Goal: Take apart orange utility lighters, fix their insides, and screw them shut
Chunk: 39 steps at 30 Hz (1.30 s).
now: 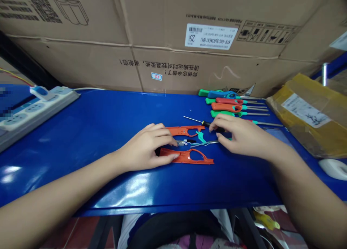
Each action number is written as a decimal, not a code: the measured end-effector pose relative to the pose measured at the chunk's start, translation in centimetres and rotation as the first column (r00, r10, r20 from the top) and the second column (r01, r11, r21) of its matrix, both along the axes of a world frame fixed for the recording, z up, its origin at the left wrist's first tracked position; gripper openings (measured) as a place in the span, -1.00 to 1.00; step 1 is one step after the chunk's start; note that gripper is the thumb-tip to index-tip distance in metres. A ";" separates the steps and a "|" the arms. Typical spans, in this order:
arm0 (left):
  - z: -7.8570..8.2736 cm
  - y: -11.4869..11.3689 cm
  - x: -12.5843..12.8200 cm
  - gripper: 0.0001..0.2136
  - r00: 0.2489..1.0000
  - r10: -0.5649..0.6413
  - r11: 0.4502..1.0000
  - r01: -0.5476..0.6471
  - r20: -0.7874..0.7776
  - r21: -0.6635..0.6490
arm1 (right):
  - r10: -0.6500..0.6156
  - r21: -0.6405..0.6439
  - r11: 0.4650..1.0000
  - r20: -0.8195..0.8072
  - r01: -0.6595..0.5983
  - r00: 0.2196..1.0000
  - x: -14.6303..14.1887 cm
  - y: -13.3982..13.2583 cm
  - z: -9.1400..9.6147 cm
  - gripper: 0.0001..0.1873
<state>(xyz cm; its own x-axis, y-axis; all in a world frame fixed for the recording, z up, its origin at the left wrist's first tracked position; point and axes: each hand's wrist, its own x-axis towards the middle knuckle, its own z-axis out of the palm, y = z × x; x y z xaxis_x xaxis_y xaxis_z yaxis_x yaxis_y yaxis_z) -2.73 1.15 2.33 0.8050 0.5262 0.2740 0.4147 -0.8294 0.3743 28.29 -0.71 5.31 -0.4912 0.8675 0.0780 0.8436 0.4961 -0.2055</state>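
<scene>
My left hand [150, 146] is spread over the left ends of two orange lighter shell halves. Its thumb rests at the lower half [193, 157]; its fingertips are by the upper half [184, 131] and a small clear-and-white inner part [180, 143]. A teal trigger piece [200, 136] and thin wires lie between the shells. My right hand [238, 135] hovers with thumb and forefinger apart, over the black handle of a screwdriver [196, 120]. A thin metal tube [214, 142] runs beneath its thumb. Whether its hidden fingers touch anything, I cannot tell.
Several assembled lighters [227, 107] lie in a row at the back right. A large cardboard box [162, 68] stands behind the blue table [108, 111]. A power strip [35, 108] is at the left, a taped parcel [306, 115] and a white object [333, 168] at the right.
</scene>
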 end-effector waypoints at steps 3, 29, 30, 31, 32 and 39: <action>0.1 0.4 -0.2 -0.74 1.000 0.023 1.000 -0.023 -0.021 0.003 | 0.020 -0.021 1.000 0.095 -0.018 0.995 1.3 -0.2 1.3 -0.84; -0.1 0.5 0.1 -0.67 0.998 0.060 0.997 -0.059 -0.023 0.041 | 0.170 -0.044 0.982 -0.214 -0.184 0.962 -0.1 0.6 -2.7 -0.94; -0.1 0.3 0.2 -0.68 0.998 0.047 0.997 -0.045 -0.038 0.054 | 0.171 -0.034 0.983 -0.190 -0.181 0.967 -0.2 0.6 -2.6 -0.94; 0.0 0.1 0.3 -0.68 0.998 0.032 0.997 -0.028 -0.059 0.070 | 0.175 -0.027 0.983 -0.175 -0.183 0.969 -0.2 0.5 -2.5 -0.93; 0.0 -0.2 0.4 -0.68 0.997 0.016 0.997 -0.009 -0.080 0.081 | 0.182 -0.020 0.982 -0.167 -0.187 0.969 -0.3 0.4 -2.4 -0.93; -0.1 -0.6 0.4 -0.76 0.989 -0.023 0.997 0.034 -0.147 0.072 | 0.217 0.035 0.976 -0.189 -0.214 0.958 -0.7 -0.1 -1.9 -0.94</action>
<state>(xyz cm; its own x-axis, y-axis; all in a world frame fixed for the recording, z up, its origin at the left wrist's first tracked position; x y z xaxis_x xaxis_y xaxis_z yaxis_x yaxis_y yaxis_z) -2.35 0.54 2.21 0.8535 0.4854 0.1894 0.4365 -0.8647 0.2486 27.59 -0.78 3.41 -0.6411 0.7409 0.2002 0.6621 0.6658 -0.3440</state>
